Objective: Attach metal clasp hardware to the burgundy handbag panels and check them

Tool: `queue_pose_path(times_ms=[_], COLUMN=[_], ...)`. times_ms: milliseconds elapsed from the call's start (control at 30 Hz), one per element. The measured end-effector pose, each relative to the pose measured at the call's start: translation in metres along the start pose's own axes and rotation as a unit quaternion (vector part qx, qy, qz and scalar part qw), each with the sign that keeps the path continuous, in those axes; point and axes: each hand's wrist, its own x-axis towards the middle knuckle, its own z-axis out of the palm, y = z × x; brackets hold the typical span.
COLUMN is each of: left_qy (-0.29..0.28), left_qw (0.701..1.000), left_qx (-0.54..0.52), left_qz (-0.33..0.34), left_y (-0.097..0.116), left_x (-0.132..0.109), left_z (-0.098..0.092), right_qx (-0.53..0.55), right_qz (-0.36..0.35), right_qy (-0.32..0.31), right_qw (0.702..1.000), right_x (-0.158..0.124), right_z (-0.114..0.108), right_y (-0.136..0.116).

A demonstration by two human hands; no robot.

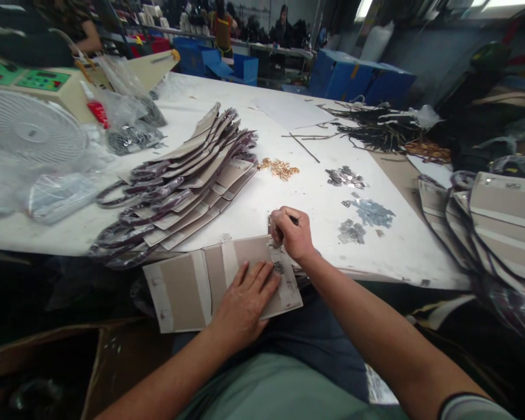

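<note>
A grey-beige board panel with pale strips across it lies tilted at the table's front edge. My left hand rests flat on its right half, fingers stretched out. At the panel's upper right corner, my right hand is closed in a fist around a slim tool with a dark end; the rest of the tool is hidden by the fingers. Between the hands, a small square metal plate sits on the panel. Left of my right hand, a stack of similar panels with plastic-wrapped handles leans across the table.
Gold-coloured small parts and piles of metal plates lie on the white table. Black cords are heaped at the back right. More panels stand right; a fan is left. People work in the background.
</note>
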Motion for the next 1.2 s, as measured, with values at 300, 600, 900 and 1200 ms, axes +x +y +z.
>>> queue_pose_path(times_ms=[300, 600, 900, 1200], left_qy=[-0.029, -0.064, -0.089, -0.095], left_qw=[1.0, 0.998, 0.996, 0.994], left_qx=[-0.007, 0.002, -0.004, -0.028], left_qz=[-0.004, 0.013, 0.023, 0.035], left_y=[-0.003, -0.009, -0.014, -0.02], left_x=[0.012, 0.022, 0.022, 0.023], left_z=[-0.019, -0.034, -0.03, -0.026], right_qx=[0.07, 0.092, 0.15, 0.125], right_qz=[0.043, 0.036, 0.027, 0.037], right_qy=[0.059, 0.04, 0.039, 0.035], right_qw=[0.995, 0.994, 0.988, 0.991], right_x=[-0.04, -0.043, -0.043, -0.045], right_z=[-0.021, -0.021, -0.023, -0.02], right_y=[0.001, 0.003, -0.001, 0.002])
